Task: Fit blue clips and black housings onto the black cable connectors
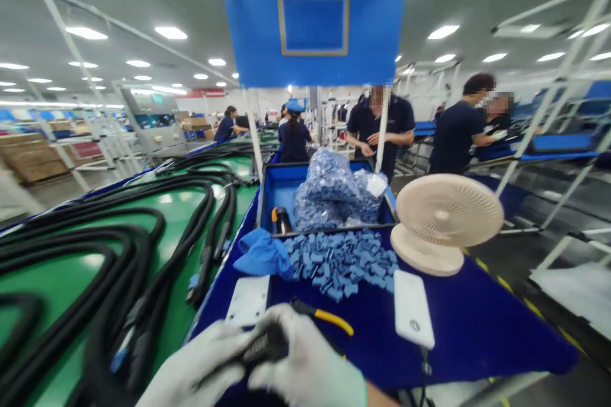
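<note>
Both of my hands wear white gloves and meet at the table's near edge. My left hand (203, 362) is closed around a black cable (265, 344), whose shape is mostly covered by the fingers. From the other side, my right hand (310, 359) pinches the same black cable with thumb and fingers. Just beyond the right hand lie pliers with a yellow handle (334, 320), partly hidden by it. A white plate (248, 301) rests behind the left hand. Further back spreads a pile of small blue plastic pieces (341, 264), beside a crumpled blue cloth (264, 254).
Thick black cables (191, 219) run along the green conveyor (179, 200) at left. A tray (281, 172) holds bagged parts (334, 184) and an orange-and-black item (281, 220). A fan (443, 216) and a white corded device (413, 308) stand right. Several people work beyond.
</note>
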Demonstrator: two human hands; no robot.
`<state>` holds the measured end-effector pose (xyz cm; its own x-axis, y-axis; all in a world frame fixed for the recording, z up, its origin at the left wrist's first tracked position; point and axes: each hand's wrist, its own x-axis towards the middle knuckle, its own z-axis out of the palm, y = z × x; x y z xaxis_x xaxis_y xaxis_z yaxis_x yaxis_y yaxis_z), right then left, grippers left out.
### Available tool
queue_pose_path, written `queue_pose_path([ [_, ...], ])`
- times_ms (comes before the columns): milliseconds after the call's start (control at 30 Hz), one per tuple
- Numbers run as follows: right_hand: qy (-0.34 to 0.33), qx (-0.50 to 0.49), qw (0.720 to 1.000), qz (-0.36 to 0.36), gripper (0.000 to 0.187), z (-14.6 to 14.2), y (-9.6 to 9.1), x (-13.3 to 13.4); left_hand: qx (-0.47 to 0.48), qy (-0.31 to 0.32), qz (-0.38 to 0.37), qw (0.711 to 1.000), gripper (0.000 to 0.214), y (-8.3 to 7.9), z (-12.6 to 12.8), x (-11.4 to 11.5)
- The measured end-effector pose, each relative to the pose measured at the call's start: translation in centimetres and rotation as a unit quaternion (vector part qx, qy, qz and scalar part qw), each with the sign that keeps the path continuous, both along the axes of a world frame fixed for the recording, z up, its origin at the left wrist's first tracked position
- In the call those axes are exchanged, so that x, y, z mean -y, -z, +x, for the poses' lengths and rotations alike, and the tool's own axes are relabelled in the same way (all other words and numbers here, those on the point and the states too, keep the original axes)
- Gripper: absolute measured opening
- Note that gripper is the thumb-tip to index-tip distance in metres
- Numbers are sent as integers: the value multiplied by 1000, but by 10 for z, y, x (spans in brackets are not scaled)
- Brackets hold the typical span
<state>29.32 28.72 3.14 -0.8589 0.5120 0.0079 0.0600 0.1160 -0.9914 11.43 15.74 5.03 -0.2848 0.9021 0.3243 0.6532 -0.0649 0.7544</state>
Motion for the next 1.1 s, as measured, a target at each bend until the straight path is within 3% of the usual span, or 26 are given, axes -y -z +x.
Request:
queue_pose_path([
  [100,-11,-62,998,-7,46,0,-4,-4,-19,16,-29,999,20,-9,10,0],
  [233,-34,-63,997,-28,51,-6,-3,-3,-55,48,-48,996,23,-15,17,3],
  [433,-127,-119,980,-96,61,-13,-1,3,-142,110,-17,984,26,-11,19,4],
  [567,-84,-137,976,-144,52,-14,8,2,-147,95,-36,984,27,-4,15,-2],
  [700,-51,-119,985,-111,38,-12,10,-2,-139,35,-64,988,39,-4,8,0],
  [833,-32,-93,992,-76,31,-6,3,-8,-163,55,-94,981,17,0,-7,9],
  [1100,-13,-44,998,-41,31,-5,0,-10,-234,20,-145,961,21,8,-13,19],
])
